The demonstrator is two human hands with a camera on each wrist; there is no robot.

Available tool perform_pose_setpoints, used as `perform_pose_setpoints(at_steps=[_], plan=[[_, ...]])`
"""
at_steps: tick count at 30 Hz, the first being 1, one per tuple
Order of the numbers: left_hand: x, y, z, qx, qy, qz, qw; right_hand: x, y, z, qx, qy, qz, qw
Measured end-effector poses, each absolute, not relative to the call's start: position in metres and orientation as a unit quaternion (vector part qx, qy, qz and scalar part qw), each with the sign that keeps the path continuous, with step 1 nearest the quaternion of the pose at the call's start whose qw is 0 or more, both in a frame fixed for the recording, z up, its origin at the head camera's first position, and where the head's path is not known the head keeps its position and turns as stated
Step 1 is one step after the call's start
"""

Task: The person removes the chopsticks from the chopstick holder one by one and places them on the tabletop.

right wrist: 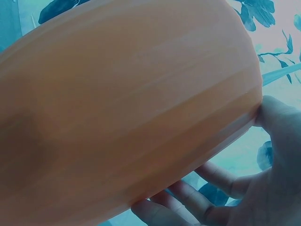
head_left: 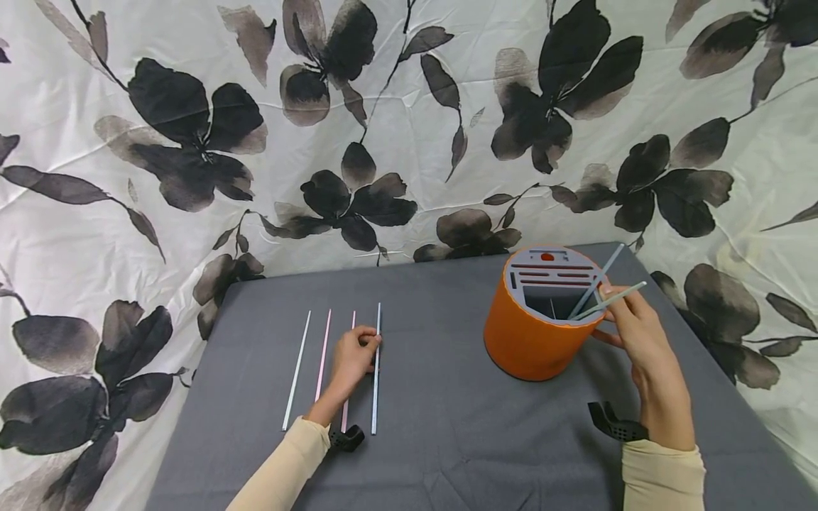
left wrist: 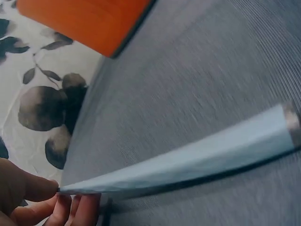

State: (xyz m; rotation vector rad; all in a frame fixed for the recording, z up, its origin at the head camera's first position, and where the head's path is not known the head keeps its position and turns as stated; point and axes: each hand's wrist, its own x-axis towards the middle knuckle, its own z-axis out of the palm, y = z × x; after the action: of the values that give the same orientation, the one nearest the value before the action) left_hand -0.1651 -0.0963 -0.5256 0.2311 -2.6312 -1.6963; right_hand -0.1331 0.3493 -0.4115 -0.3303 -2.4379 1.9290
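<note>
My left hand [head_left: 352,358] pinches a thin light-blue stick [head_left: 375,397] near its far half, low over the grey cloth. In the left wrist view, thumb and fingertips hold this stick [left wrist: 202,157], its near end large and blurred. At the right, my right hand [head_left: 653,365] holds an orange round desk organizer [head_left: 527,348] by its right side, thumb at the rim and fingers along the wall. The organizer's orange wall [right wrist: 131,113] fills much of the right wrist view. A blue stick [head_left: 607,267] and a pale green stick [head_left: 629,291] lean out of its open compartment.
Left of the held stick lie a white stick [head_left: 297,369], a pink stick [head_left: 324,348] and another pink stick [head_left: 346,415], roughly parallel. The organizer's grey top [head_left: 520,259] has slots and small holes. Floral fabric [head_left: 409,163] hangs behind the grey-covered table [head_left: 441,426].
</note>
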Motion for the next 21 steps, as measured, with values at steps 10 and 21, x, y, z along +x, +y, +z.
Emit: perform_pose_setpoints(at_steps=[10, 21], plan=[[-0.174, -0.103, -0.524, -0.006, -0.927, -0.374, 0.009, -0.132, 0.347, -0.415, -0.110, -0.774, 0.623, 0.009], [-0.170, -0.115, -0.516, -0.110, -0.963, -0.245, 0.002, -0.128, 0.345, -0.415, -0.100, -0.740, 0.665, 0.025]])
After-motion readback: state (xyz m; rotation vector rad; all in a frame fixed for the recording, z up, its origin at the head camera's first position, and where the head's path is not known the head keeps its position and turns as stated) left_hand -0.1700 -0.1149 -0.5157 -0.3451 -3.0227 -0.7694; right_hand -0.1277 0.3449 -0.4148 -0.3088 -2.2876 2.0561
